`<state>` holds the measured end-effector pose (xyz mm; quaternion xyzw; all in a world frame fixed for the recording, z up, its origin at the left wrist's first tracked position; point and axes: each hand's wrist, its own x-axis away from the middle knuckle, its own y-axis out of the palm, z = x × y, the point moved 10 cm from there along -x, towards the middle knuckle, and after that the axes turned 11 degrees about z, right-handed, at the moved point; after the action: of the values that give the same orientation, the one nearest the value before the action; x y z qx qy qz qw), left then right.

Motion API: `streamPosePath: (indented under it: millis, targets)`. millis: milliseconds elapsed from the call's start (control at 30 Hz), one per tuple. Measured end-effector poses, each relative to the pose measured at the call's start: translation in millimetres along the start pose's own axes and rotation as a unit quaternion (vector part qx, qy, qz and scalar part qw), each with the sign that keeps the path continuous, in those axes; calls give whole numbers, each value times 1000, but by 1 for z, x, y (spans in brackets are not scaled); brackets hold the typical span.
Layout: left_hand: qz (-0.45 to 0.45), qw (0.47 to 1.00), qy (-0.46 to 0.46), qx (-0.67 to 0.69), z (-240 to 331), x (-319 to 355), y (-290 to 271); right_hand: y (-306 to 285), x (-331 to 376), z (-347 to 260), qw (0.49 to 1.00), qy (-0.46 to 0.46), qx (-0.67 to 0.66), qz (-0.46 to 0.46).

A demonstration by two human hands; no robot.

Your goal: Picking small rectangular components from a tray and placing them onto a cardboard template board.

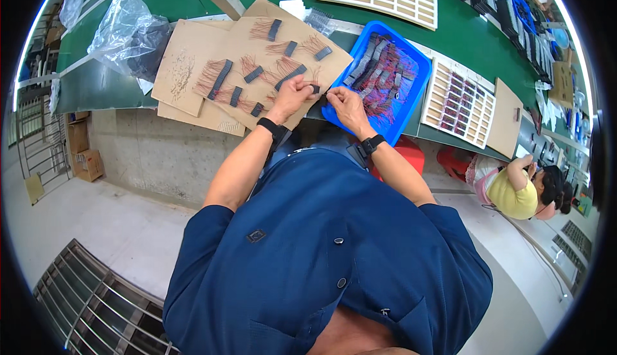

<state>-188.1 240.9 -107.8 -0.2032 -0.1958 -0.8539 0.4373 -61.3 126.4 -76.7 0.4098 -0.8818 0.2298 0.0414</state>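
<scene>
Navy shirt [334, 246] closest; beyond, the left hand [292, 100] pinches a dark piece [314, 89] over cardboard [292, 24]. Right hand [348, 109] just beside, grip I can't quite tell. Several wired strips [220, 80] laid out; plenty left, I'd judge, in the blue tray [393, 133].

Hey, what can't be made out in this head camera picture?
All in the head view:
Dark block in the left hand: partly hidden by the fingers.
Right hand: anything between its fingertips is too small to tell.
Blue tray: bottom mostly hidden by piled wired blocks.
Clear plastic bag: folds and glare obscure what, if anything, is inside.
</scene>
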Motion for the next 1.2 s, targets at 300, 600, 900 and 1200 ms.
streamPosePath:
  millis: [300,600,900,1200]
  targets:
    - [54,997,53,-7,19,34,-62,65,-38,-59,911,-138,149,-358]
    - [160,977,104,-97,25,53,-82,14,-112,-108,949,-233,210,-21]
    - [183,942,149,-238,47,27,-36,50,-29,-70,937,-255,238,-27]
    - [201,894,221,-333,40,17,-24,38,-22,-58,930,-288,228,1]
